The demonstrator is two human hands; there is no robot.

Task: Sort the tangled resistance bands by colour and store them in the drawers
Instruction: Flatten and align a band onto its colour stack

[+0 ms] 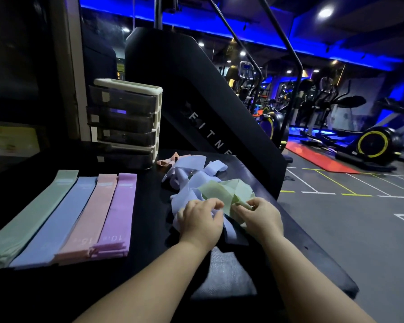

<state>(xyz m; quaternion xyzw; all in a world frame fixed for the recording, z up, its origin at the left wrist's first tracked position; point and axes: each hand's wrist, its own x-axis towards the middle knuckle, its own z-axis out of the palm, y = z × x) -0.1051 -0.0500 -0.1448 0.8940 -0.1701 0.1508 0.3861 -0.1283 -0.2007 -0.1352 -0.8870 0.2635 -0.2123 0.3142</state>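
A tangled heap of bands lies on the black table (149,229): blue bands (191,173), a green band (222,193) on top, a pink band (167,161) at the far edge. My right hand (259,217) pinches the green band's near edge. My left hand (201,220) rests on the blue bands beside it, fingers curled onto them. Four flat sorted stacks lie at the left: green (30,220), blue (58,220), pink (89,215), purple (118,210). A white drawer unit (126,122) with dark drawers stands behind them.
A large black machine marked FITNE (210,108) rises right behind the heap. The table's right edge drops to the grey gym floor (336,229). Exercise bikes and an orange mat (317,159) stand far right. A dark wall closes the left side.
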